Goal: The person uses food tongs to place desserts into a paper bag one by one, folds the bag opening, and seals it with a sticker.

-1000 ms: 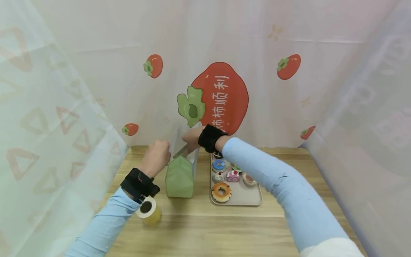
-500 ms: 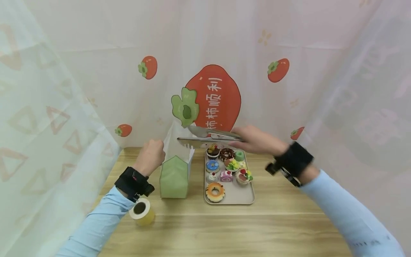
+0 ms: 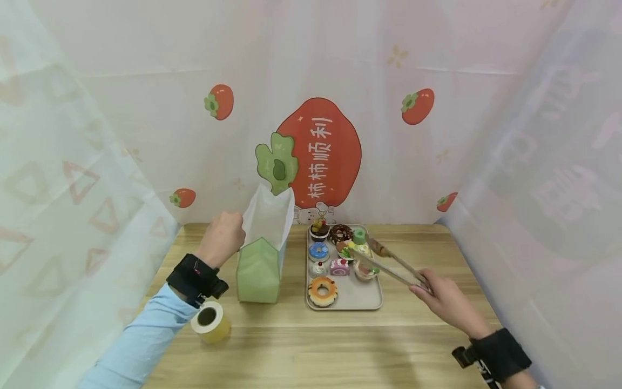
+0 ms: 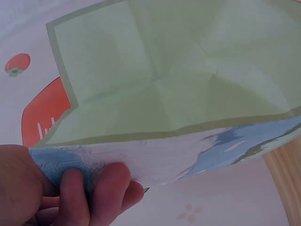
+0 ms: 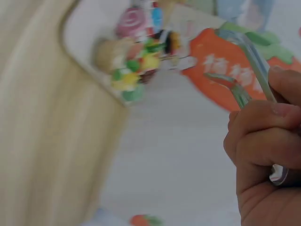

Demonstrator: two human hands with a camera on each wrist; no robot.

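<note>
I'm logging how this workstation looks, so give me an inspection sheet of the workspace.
Surface: pale wood-grain table.
Job's things: tall green-and-white paper bag, upright, mouth open; long silver metal tongs, arms spread; rounded rectangular beige tray bearing small colourful toy-like pastries.
Clutter: yellow cylindrical roll with white ring-shaped end, on the table near the bag.
Grips: left grip holds the bag near its top edge; right grip holds the tongs.
Cables: nothing seen.
Surroundings: pale hanging sheets behind and at both sides, red fruit prints on the back one.
</note>
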